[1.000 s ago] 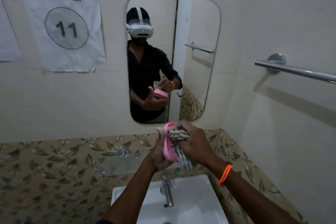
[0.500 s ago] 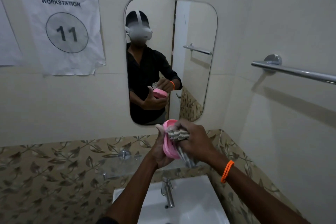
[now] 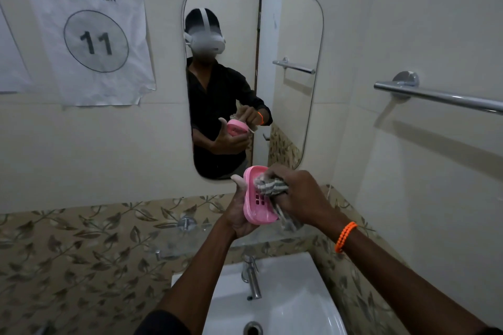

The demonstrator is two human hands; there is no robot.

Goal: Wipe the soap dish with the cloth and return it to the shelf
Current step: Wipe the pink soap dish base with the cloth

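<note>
My left hand (image 3: 239,215) cradles a pink soap dish (image 3: 257,200) from behind and below, tilted so its slotted inside faces me. My right hand (image 3: 296,196) presses a bunched grey-and-white striped cloth (image 3: 269,186) into the upper part of the dish; a tail of cloth hangs down past the dish's lower edge. Both hands are held above the tap, in front of the mirror's bottom edge. A clear glass shelf (image 3: 179,242) sits on the leaf-patterned tiles below and left of the hands.
A white basin (image 3: 288,304) with a chrome tap (image 3: 251,277) lies under my forearms. The mirror (image 3: 288,35) hangs straight ahead. A chrome towel rail (image 3: 441,96) juts from the right wall. Paper signs (image 3: 84,30) are taped on the left wall.
The dish has turned so more of its slotted inside faces me. The cloth and right hand have shifted toward the dish's upper part. The view has dipped slightly.
</note>
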